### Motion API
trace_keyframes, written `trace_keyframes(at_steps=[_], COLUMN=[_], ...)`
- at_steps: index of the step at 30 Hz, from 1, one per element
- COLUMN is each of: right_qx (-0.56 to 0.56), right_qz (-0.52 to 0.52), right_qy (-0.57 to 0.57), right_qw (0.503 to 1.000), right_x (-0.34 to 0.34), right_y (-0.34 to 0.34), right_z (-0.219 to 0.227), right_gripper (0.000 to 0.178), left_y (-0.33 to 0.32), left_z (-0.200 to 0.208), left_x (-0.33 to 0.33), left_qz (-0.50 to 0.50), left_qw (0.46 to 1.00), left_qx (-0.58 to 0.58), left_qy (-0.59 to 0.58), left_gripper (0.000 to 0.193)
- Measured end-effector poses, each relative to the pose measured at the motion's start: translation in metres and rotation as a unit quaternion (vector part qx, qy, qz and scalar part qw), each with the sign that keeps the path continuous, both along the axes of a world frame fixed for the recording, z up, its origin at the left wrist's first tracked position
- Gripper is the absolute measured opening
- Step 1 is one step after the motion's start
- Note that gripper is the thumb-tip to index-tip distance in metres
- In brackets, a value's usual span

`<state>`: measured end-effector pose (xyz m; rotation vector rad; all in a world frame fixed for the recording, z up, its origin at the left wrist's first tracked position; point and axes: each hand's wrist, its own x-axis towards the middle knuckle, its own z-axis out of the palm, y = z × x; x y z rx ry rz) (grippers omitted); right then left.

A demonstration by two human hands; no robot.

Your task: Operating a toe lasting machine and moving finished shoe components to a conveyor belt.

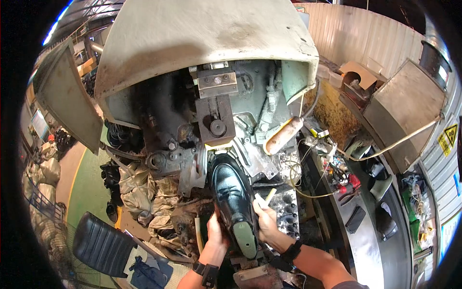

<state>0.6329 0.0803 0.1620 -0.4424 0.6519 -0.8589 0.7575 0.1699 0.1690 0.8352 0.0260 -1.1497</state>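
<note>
A black leather shoe sits on a green shoe last, toe pointing away from me and pressed up to the machine's jaws. My left hand is closed against the left side of its heel end. On the opposite side, my right hand grips the same shoe. By the right fingertips is a small pale piece; whether the fingers pinch it I cannot tell. A pale yellow stick shows just beyond. The shoe's toe tip is partly hidden in the machine.
A large cream hood overhangs the work. A cylindrical lamp juts in at the right. Farther right, a bench carries red-handled tools, beside a rack with black shoes. A black chair back stands left, near cloth-wrapped bundles.
</note>
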Motion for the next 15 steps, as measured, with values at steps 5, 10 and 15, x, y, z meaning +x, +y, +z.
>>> trace_keyframes(at_steps=[5, 10, 15], right_qx=[-0.005, 0.04, 0.037], right_qz=[-0.022, -0.023, -0.022], right_qy=[0.003, 0.031, 0.034], right_qw=[1.0, 0.998, 0.998], right_x=[0.004, 0.013, 0.014], right_y=[-0.001, -0.005, -0.004], right_z=[-0.001, 0.0, 0.003], right_gripper=[0.031, 0.031, 0.025], left_y=[-0.001, -0.008, -0.008], left_z=[0.005, 0.024, 0.027], left_x=[0.005, 0.011, 0.013], left_qz=[0.002, -0.005, 0.006], left_qw=[1.0, 1.0, 0.998], left_qx=[0.001, 0.006, 0.028], left_qy=[0.028, 0.021, 0.063], left_gripper=[0.042, 0.044, 0.043])
